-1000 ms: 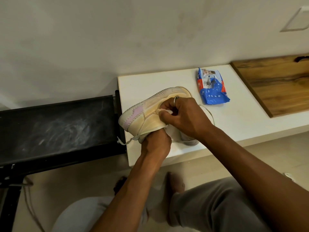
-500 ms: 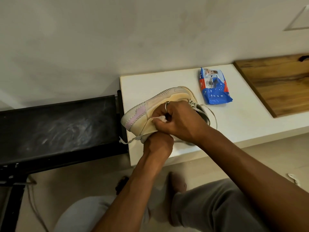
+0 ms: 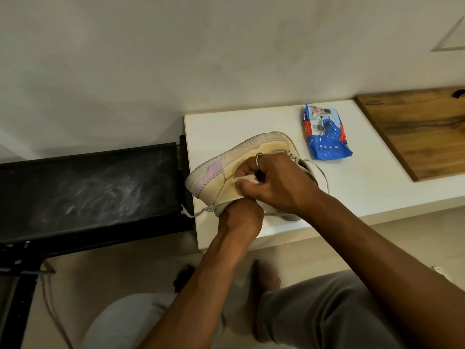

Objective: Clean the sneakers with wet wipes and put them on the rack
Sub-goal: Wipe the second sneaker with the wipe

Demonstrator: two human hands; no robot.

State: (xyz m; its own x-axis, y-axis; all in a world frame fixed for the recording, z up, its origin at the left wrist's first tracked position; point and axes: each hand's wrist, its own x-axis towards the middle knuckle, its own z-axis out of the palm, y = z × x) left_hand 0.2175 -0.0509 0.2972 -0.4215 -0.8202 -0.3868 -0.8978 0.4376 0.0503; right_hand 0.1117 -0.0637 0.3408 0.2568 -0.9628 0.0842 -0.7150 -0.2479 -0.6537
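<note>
Wiping has slid lower on the sneaker point(image 3: 216, 172): my right hand point(image 3: 279, 183) pinches the wipe point(image 3: 247, 179), my left hand point(image 3: 241, 217) grips the sneaker from below; the rack point(image 3: 88, 182) comes later.

- One cream-and-pink sneaker point(image 3: 226, 170) in plain sight; a grey shape behind the hands is too hidden to count.
- One crumpled wet wipe point(image 3: 247, 179).
- One blue pack of wet wipes point(image 3: 324, 137).
- Two hands: the left hand point(image 3: 241, 217) and the right hand point(image 3: 276, 182).
- One ring point(image 3: 258, 159), on the right hand.
- One white table point(image 3: 364, 187).
- One wooden board point(image 3: 415, 129).
- One black rack point(image 3: 88, 185).
</note>
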